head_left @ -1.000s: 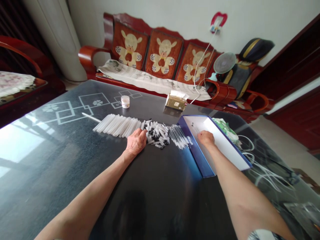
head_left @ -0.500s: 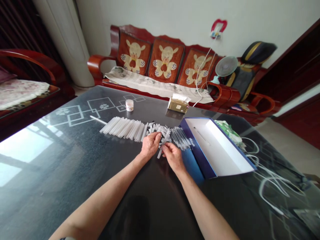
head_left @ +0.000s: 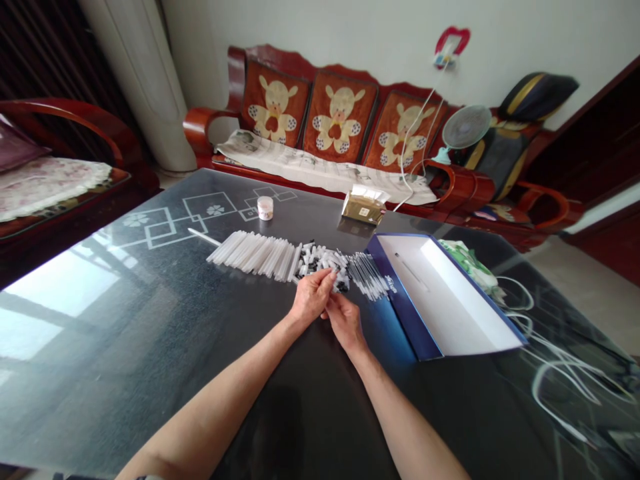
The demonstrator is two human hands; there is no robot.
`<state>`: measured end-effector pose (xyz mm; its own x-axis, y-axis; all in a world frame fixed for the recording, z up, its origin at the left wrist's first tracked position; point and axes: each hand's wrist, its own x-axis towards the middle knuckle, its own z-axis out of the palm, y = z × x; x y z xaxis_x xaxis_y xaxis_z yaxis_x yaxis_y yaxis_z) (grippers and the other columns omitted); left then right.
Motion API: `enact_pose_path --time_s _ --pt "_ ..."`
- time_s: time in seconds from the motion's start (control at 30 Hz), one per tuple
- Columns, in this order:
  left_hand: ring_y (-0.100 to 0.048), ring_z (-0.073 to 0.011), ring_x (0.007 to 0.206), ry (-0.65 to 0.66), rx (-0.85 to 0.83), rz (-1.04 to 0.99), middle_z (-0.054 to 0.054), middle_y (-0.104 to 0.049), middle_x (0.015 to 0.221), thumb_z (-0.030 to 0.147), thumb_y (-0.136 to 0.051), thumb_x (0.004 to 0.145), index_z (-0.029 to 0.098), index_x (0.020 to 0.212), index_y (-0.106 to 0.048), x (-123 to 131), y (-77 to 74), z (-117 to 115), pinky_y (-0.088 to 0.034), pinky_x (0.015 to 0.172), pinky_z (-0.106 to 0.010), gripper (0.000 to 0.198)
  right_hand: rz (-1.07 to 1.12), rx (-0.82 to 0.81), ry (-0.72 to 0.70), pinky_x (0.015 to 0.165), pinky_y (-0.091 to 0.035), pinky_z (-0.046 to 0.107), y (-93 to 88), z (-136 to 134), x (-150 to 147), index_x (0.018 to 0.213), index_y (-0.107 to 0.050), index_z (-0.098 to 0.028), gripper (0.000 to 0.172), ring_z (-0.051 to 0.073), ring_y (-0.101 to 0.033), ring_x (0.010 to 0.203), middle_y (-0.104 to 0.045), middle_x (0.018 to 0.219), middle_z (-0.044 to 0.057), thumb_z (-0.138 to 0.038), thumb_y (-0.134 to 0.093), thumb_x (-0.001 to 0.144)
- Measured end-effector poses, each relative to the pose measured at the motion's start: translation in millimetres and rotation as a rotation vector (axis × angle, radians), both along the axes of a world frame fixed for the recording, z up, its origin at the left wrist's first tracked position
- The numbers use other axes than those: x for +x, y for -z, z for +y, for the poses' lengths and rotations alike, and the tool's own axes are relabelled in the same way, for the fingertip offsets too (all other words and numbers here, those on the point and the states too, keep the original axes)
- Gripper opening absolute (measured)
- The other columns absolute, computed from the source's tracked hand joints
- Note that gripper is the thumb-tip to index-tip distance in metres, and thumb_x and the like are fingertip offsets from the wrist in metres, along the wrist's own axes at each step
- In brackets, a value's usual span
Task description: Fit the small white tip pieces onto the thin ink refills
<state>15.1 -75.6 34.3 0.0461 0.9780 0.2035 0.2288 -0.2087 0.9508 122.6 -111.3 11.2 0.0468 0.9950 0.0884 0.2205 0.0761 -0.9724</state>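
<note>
**Close, fiddly work**

In the head view, my left hand [head_left: 313,297] and right hand [head_left: 346,323] meet at the near edge of a heap of small black-and-white plastic parts [head_left: 320,262], on a dark glass-topped table [head_left: 125,373]. Both hands are half closed, their fingers curled toward each other. Something small may sit between them, but my fingers hide it, so I cannot tell.

A light pinch suits parts this small, and low wrists stay clear of what lies alongside. A long row of white plastic tubes [head_left: 255,257] adjoins the heap on the left, and a bundle of thin clear rods [head_left: 367,275] adjoins it on the right. Just past the rods, an open blue-and-white cardboard box [head_left: 405,300] stands closest to my right hand. Farther off are a lone white stick [head_left: 203,237], a small white jar [head_left: 265,207] and a gold tissue pack [head_left: 363,207].
</note>
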Motion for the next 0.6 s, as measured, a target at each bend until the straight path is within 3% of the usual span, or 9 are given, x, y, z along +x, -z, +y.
enact_pose_path --time_s 0.13,0.23,0.37,0.6 --pt "-0.053 -0.0172 0.075 -0.143 0.339 0.613 -0.005 -0.060 0.078 0.036 -0.042 0.095 0.022 0.108 -0.067 -13 11.4 -7 -0.040 0.068 -0.027 0.032 0.157 0.024 0.186 0.057 -0.054 0.026 2.4 5 9 0.101 -0.066 -0.016 0.041 0.018 -0.067 0.074 -0.071 0.085 0.006 -0.050 -0.058 0.080" --pt "-0.052 -0.0190 0.076 -0.119 0.436 0.852 -0.006 -0.060 0.078 0.038 -0.038 0.097 0.025 0.106 -0.068 -19 26.2 -10 -0.038 0.071 -0.031 0.034 0.146 0.007 0.230 0.056 -0.054 0.025 5.9 9 13 0.101 -0.067 -0.015 0.045 0.019 -0.067 0.076 -0.071 0.087 0.007 -0.053 -0.058 0.081" --pt "-0.052 -0.0200 0.079 -0.089 0.460 0.945 -0.006 -0.061 0.081 0.038 -0.037 0.097 0.026 0.106 -0.067 -20 36.6 -11 -0.036 0.073 -0.033 0.033 0.067 -0.049 0.222 0.051 -0.051 0.024 8.4 11 14 0.097 -0.069 -0.014 0.048 0.020 -0.067 0.071 -0.072 0.081 0.008 -0.056 -0.062 0.076" --pt "-0.051 -0.0209 0.079 -0.100 0.516 0.934 -0.006 -0.061 0.082 0.038 -0.039 0.097 0.025 0.109 -0.065 -20 38.7 -9 -0.034 0.073 -0.034 0.031 0.026 -0.101 0.164 0.043 -0.044 0.021 7.3 16 16 0.090 -0.069 -0.014 0.046 0.018 -0.065 0.063 -0.070 0.070 0.006 -0.057 -0.063 0.074"
